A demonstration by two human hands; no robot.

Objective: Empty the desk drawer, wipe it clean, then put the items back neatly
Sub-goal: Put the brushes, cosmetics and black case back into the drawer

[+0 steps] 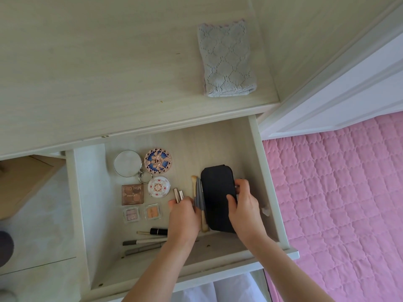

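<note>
At the drawer's lower right, the right hand grips the black case; the left hand closes around brushes just left of it.

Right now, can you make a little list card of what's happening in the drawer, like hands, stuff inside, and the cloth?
drawer: pulled open, items laid inside
right hand: gripping the black case
left hand: at the makeup brushes beside the case
round things: mirror, blue patterned compact, white floral compact
front of drawer: pencils, black lipstick
grey cloth: folded on the desk top
</note>
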